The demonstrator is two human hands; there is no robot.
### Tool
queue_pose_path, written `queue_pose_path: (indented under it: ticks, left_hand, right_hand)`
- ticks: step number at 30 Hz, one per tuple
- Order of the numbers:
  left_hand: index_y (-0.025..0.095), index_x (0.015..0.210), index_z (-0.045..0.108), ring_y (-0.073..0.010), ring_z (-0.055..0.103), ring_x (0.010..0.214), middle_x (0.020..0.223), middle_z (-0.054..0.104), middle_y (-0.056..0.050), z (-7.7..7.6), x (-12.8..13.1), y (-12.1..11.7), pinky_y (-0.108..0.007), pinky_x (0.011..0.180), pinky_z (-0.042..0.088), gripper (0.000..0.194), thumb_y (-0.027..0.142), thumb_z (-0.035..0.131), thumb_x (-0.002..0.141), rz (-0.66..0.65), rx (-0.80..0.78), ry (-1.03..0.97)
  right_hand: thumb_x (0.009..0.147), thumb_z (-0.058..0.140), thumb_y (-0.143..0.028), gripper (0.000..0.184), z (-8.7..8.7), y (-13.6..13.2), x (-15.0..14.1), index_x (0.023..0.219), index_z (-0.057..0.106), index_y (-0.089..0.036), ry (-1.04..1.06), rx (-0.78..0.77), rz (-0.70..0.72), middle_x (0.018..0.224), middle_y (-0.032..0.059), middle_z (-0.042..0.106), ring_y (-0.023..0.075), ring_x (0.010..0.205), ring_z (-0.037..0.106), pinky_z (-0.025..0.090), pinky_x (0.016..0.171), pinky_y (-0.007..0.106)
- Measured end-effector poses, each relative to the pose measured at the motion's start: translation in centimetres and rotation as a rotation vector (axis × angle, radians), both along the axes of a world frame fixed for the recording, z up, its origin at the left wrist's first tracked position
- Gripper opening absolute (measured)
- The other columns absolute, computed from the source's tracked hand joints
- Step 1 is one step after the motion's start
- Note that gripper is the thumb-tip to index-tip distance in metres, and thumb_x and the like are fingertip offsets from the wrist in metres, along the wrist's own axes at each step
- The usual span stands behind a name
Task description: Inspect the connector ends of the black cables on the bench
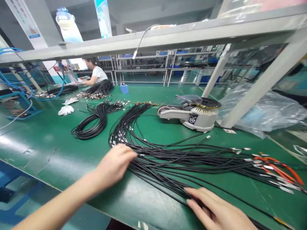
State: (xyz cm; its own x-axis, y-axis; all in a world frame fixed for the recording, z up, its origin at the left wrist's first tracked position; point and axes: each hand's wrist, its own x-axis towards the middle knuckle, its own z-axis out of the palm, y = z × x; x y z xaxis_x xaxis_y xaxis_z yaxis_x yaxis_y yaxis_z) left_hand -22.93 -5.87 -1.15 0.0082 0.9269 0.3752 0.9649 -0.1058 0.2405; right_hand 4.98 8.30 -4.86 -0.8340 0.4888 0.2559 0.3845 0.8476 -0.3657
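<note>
A long bundle of thin black cables (192,158) curves across the green bench, with small white labels along its bend. My left hand (118,161) is closed around part of the bundle near that bend, thumb and fingers pinched together. Lower right, my right hand (213,207) grips several strands fanned out toward the bench's front edge; its fingertips press around them. Orange cables (280,167) lie among the white-tagged ends at the far right. A second, coiled bundle of black cables (96,123) rests left of the bend, apart from both hands.
A grey tape dispenser (194,115) stands behind the cables. White gloves (66,110), a small blue box (124,88) and another cable pile (99,88) lie farther back. A person in a white shirt (98,74) sits across the bench. Clear plastic bags (266,108) lie beside the slanted shelf post.
</note>
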Motion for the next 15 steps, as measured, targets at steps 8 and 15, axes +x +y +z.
queue_pose_path:
  ticks: [8,15]
  left_hand:
    - [0.016,0.124,0.042,-0.0237,0.041,0.117,0.126,0.048,-0.012,-0.2,-4.8,4.1,-0.036,0.099,0.033,0.062,0.055,0.051,0.076,-0.126,-0.278,0.032]
    - [0.014,0.127,0.038,-0.0313,0.044,0.111,0.119,0.05,-0.015,-0.6,-0.1,8.0,-0.042,0.092,0.036,0.088,0.074,0.047,0.063,-0.177,-0.43,0.123]
  right_hand:
    - [0.086,0.04,-0.025,0.024,0.0,-1.8,-4.8,0.104,0.056,-0.022,-0.083,0.051,0.017,0.099,0.0055,0.059,0.0162,0.08,0.061,0.05,0.071,0.028]
    - [0.087,0.038,-0.019,0.032,-1.4,-3.5,-4.3,0.113,0.055,-0.027,-0.049,0.126,-0.027,0.096,0.0061,0.057,0.0142,0.075,0.058,0.046,0.061,0.023]
